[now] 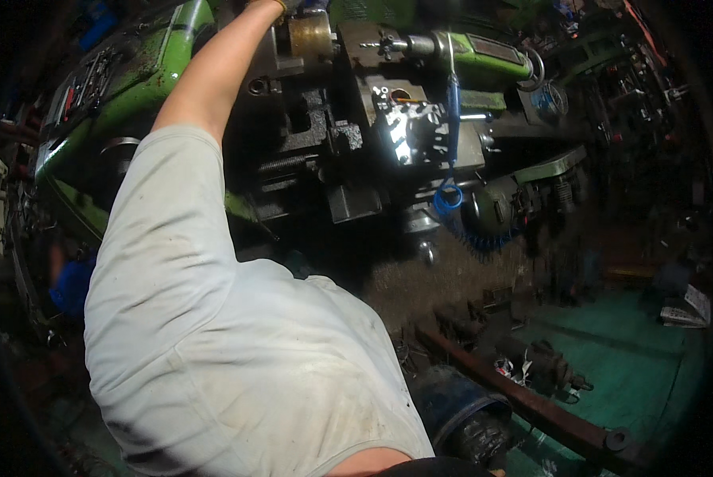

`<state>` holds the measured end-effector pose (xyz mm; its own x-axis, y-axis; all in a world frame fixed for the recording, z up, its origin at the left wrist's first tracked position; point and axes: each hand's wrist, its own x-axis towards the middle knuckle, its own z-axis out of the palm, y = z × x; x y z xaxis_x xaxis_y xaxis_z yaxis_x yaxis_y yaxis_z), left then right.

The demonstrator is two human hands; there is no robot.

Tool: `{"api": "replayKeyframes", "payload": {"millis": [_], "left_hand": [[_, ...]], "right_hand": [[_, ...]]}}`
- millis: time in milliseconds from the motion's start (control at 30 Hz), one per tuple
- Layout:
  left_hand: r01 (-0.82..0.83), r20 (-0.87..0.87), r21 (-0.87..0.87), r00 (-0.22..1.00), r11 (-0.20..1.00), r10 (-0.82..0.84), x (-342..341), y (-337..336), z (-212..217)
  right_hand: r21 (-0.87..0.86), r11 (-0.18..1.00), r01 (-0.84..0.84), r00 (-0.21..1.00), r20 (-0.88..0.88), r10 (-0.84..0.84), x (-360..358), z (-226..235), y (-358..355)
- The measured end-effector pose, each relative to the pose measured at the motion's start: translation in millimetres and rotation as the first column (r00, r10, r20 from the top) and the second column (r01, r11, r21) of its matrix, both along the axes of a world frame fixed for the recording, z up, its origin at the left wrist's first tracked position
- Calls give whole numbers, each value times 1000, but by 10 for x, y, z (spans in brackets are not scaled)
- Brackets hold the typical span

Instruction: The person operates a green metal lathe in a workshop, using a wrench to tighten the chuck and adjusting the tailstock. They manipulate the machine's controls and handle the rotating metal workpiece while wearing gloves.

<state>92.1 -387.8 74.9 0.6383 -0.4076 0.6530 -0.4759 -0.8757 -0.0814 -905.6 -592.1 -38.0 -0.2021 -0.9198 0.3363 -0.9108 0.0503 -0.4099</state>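
Observation:
My left arm reaches up and away to the far edge of the head view. Only a sliver of my left hand (291,5) shows there, seemingly in a dark glove with a yellowish cuff. Its fingers are cut off by the edge. Just beside it is a brownish-gold metal cylinder (310,38) on a green lathe. Facing that cylinder, a drill bit (370,45) sits in the chuck of the green tailstock (484,60). Nearer to me stands the tool post (412,131), brightly lit. My right hand is out of view.
A blue coiled air hose (453,119) hangs before the tailstock. Tools lie on the green headstock (146,75) at left. Below right are a dark bin (460,413), a long rusty beam (499,389) and a green floor (611,358).

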Motion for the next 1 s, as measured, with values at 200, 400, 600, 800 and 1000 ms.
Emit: {"api": "replayKeyframes", "payload": {"millis": [200, 400, 600, 800, 1000], "left_hand": [[90, -2, -36, 996, 995, -90, -197, 39, 48], [165, -127, -34, 978, 986, -168, -244, 76, 68], [224, 12, -90, 975, 970, -224, -216, 68, -70], [173, 24, -109, 985, 979, -171, -47, 67, -173], [67, 6, -120, 998, 991, -66, -178, -213, -93]], "right_hand": [[-90, 988, -126, 985, 104, 135, 716, 166, 316], [-209, 883, -420, 878, 155, 454, 1761, 451, 494], [-352, 666, -658, 263, 721, 641, 4597, 705, 1038], [-677, 49, -735, -382, 472, 795, 6440, 132, 1282], [-30, 67, -997, 57, 263, 963, 7454, -2428, 722]]}}
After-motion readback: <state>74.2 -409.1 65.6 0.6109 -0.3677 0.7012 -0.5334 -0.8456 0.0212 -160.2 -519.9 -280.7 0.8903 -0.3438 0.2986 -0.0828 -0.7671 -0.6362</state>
